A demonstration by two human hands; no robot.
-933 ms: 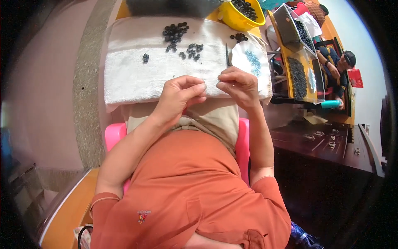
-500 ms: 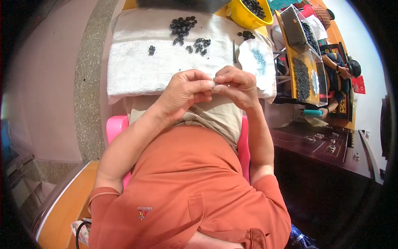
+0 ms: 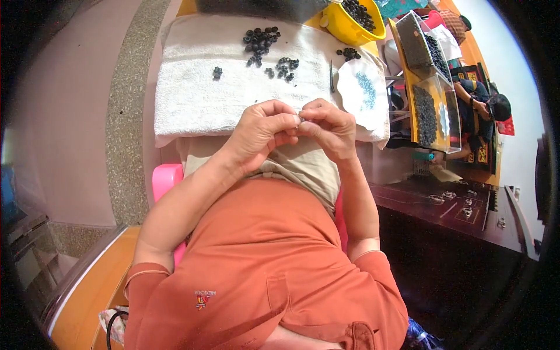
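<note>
"What are the hands doing?"
"The left hand [image 3: 262, 133] is pinching narrowly, thumb against forefinger, and the right hand [image 3: 331, 129] is meeting it at the fingertips, also nearly closed."
"Holding what?"
"A tiny dark piece [image 3: 301, 119] is showing between them, over the near part of the white towel [image 3: 192, 108]. I can't tell which hand is gripping it."
"And around?"
"Black beads [image 3: 260, 41] are lying in clusters beyond, and a white plate [image 3: 348, 88] is holding blue beads [image 3: 366, 90] on the right."

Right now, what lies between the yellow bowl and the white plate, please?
The head view shows a small cluster of black pieces between the yellow bowl and the plate.
</note>
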